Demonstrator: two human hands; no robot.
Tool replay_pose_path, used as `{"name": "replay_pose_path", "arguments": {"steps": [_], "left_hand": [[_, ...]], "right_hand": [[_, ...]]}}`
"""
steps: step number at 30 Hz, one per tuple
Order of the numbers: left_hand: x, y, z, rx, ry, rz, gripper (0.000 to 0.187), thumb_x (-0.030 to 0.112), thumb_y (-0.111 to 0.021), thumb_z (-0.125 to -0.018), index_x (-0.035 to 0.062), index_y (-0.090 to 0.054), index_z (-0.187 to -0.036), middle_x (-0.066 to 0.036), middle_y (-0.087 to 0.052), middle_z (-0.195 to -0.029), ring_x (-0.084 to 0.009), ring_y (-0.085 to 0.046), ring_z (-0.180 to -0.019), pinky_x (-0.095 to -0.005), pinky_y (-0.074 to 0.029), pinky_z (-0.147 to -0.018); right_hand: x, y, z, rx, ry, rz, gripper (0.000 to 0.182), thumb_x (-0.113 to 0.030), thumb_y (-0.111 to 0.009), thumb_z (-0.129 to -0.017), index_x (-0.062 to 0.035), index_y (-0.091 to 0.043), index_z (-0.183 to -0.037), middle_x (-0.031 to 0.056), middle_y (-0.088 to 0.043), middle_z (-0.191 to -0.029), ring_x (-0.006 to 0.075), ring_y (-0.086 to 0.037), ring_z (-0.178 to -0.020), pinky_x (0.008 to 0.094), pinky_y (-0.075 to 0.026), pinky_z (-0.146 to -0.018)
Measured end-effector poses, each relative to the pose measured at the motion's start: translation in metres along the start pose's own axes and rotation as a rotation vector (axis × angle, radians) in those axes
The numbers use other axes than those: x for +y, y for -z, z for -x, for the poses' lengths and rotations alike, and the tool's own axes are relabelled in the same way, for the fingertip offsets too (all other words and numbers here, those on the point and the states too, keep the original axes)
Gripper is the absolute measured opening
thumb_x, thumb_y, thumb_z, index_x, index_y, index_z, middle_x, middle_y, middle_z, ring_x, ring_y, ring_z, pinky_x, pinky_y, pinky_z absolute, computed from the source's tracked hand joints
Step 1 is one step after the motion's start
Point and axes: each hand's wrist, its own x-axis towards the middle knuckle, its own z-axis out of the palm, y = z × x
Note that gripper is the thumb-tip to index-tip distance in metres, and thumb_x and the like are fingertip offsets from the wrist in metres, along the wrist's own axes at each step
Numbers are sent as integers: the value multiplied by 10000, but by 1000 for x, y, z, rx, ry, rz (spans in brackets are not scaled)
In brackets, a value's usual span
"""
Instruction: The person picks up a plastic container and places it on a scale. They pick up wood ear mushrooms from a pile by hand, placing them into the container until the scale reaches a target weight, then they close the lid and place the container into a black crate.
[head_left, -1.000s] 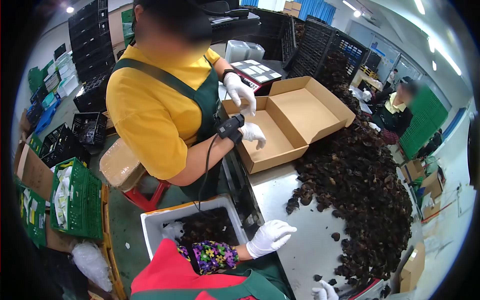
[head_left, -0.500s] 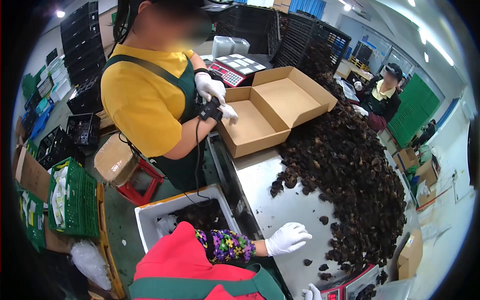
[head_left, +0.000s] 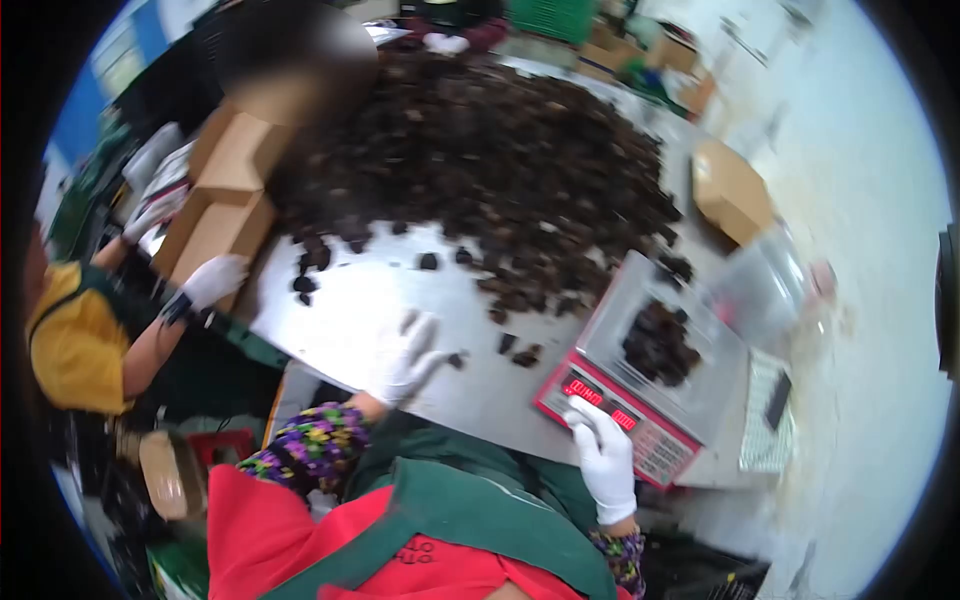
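My left hand (head_left: 403, 362), white-gloved and slightly blurred, is open with fingers spread over the near edge of the metal table (head_left: 335, 322). A small dark piece (head_left: 456, 360) lies just beside its fingertips. My right hand (head_left: 603, 455), also gloved, reaches to the front of a red digital scale (head_left: 655, 455); its fingers are stretched out and slightly bent at the lit display, with nothing visible in them. On the scale is a clear plastic tray (head_left: 606, 335) with a clump of dark, dried, fungus-like pieces (head_left: 660, 343). A large heap of the same pieces (head_left: 480, 170) covers the table beyond.
At left, a person in a yellow shirt has a gloved hand (head_left: 213, 281) at an open cardboard box (head_left: 208, 240). Clear plastic lids or trays (head_left: 762, 275) stand right of the scale, near a sheet of paper (head_left: 760, 420) with a dark object. Another cardboard box (head_left: 730, 190) stands behind.
The view has swung right and down, bringing the whole scale and its tray into sight. My right hand, barely visible before, now shows at the scale's display. My left hand stays over the table.
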Motion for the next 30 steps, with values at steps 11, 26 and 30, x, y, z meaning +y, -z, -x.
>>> {"name": "replay_pose_path", "arguments": {"steps": [11,26,30], "left_hand": [[7,16,0,21,-63,-171,599,319,-696,-854,96,-540,-1387,-228,-488,-1389,-441,-432,-1314,-541,-338,-1104],[97,-88,-237,-133,-391,-203,709,490,-794,-752,260,-563,-1382,-131,-564,-1278,-355,-538,-1201,-574,-466,-911],[72,-89,-229,-93,-440,34,329,186,-740,-788,221,-687,-1110,-73,-600,-1014,-284,-633,-970,-398,-545,-768]], "right_hand": [[4,0,4,-39,42,-169,271,-29,-607,-968,-19,-661,-1234,109,-721,-1030,168,-702,-937,286,-540,-841],[59,-112,-24,-175,350,360,203,-159,-617,-932,-111,-681,-1119,81,-664,-895,283,-659,-800,395,-533,-695],[73,-112,-28,-121,290,204,184,-134,-629,-920,-107,-695,-1090,81,-656,-861,281,-653,-780,397,-529,-681]]}}
